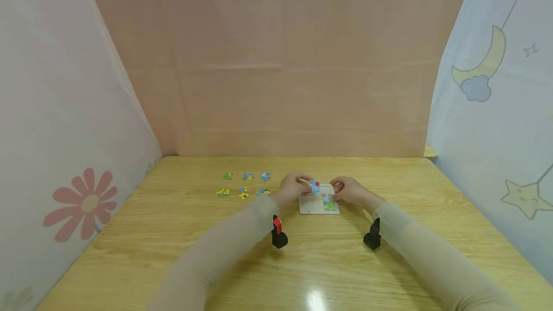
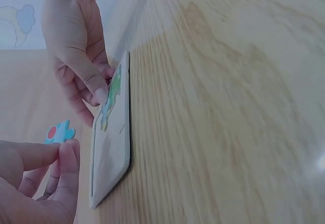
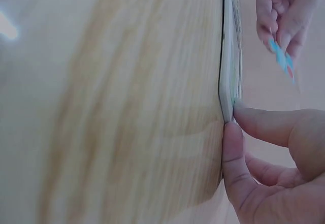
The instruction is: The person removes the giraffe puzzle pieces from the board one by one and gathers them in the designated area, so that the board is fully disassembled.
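My left hand (image 1: 294, 188) pinches a blue jigsaw piece (image 1: 315, 186) with a red dot between thumb and fingertips, raised above the left side of the puzzle board (image 1: 308, 208). This pale, thin board lies flat on the table and has rounded corners. On its right half sit joined green and blue jigsaw pieces (image 1: 329, 204). At the board's right edge, my right hand (image 1: 351, 190) holds the rim between thumb and finger, one fingertip on top beside the placed pieces. The right wrist view shows both fingertips (image 3: 234, 140) at that edge. Fingers partly cover the placed pieces.
Left of the board, several loose pieces lie in two rows, among them a green piece (image 1: 227, 176) and a yellow-and-blue piece (image 1: 244, 194). The wooden table (image 1: 328, 263) meets a tan backdrop (image 1: 298, 85) behind, with patterned cloth on both sides.
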`<state>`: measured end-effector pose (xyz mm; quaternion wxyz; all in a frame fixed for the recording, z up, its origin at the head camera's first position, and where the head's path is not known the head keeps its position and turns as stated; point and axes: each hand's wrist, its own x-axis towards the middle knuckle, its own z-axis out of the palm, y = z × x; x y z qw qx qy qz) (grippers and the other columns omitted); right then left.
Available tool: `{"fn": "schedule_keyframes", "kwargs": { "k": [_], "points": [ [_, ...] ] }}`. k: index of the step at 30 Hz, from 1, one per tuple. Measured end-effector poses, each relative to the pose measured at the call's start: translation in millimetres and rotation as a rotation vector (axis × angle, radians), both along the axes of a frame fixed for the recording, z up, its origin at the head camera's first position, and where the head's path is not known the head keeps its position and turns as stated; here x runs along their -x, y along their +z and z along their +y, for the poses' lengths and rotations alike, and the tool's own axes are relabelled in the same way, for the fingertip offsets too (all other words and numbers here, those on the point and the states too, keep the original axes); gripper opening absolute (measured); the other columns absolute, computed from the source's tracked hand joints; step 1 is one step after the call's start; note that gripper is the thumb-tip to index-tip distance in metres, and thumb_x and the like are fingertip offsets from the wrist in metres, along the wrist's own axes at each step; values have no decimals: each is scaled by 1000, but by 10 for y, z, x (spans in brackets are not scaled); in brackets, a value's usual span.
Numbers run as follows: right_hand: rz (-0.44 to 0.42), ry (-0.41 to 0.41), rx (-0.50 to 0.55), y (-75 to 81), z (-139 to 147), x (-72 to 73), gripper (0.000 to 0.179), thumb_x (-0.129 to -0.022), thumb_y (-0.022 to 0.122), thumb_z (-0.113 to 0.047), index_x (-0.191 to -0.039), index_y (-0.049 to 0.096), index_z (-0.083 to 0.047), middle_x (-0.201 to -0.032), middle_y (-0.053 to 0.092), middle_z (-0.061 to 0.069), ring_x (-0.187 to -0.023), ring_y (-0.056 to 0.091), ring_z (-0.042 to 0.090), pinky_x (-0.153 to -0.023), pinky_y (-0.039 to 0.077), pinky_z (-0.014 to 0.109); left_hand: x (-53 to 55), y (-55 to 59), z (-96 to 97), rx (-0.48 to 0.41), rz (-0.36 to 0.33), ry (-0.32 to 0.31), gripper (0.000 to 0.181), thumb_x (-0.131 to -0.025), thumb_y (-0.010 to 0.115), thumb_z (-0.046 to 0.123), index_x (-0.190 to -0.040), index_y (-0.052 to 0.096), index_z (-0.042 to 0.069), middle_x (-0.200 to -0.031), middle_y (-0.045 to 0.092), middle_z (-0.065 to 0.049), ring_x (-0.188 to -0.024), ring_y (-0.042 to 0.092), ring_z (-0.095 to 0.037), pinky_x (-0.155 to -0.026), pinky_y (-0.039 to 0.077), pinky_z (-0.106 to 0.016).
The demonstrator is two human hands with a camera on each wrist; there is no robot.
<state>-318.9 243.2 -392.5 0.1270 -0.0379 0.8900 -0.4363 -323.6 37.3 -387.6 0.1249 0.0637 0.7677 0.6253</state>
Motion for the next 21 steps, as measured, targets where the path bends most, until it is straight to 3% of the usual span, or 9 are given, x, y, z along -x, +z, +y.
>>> {"fn": "schedule_keyframes", "kwargs": {
  "k": [8, 15, 21],
  "points": [
    [4, 20, 10, -40, -17, 31, 58, -86, 71, -2, -136, 42, 8, -87, 45, 6, -76, 47, 17, -66, 54, 26, -59, -96, -290, -3, -2, -1, 25, -87, 66, -6, -110, 67, 1, -86, 62, -9, -79, 68, -22, -79, 59, -32],
    [-1, 45, 5, -41, 6, 17, 58, -86, 71, -2, -135, 42, 10, -88, 47, 8, -73, 50, 17, -66, 55, 28, -222, -101, -530, -17, -8, -20, 28, -88, 64, -7, -116, 62, -6, -85, 61, -9, -82, 69, -27, -81, 59, -37],
    [19, 69, 3, -20, 12, -7, 59, -86, 70, -2, -135, 41, 11, -92, 50, 12, -76, 55, 19, -70, 57, 31, -270, -150, -712, 23, -25, 10, 28, -86, 66, -7, -114, 63, -5, -86, 59, -8, -74, 66, -18, -75, 60, -30]
  ]
}}
